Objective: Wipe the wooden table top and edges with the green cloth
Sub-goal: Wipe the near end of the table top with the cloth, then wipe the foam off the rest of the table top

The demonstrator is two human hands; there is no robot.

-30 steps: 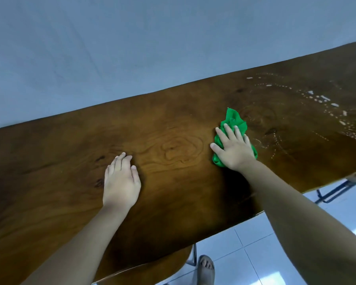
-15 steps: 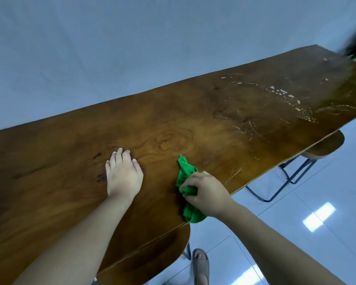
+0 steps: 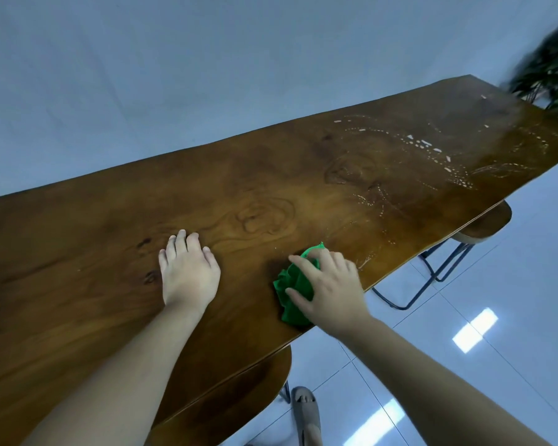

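The right hand (image 3: 331,284) lies on the crumpled green cloth (image 3: 292,291), fingers spread and nearly straight, pressing it on the wooden table (image 3: 78,284) just beside the near edge. The left hand (image 3: 189,272) rests flat on the top, holding nothing, at 9 o'clock from the cloth. Whitish streaks (image 3: 432,149) lie at 1 o'clock.

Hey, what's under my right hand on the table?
A bunched green cloth, pressed on the wooden table top near its front edge. The right hand covers the cloth's right part.
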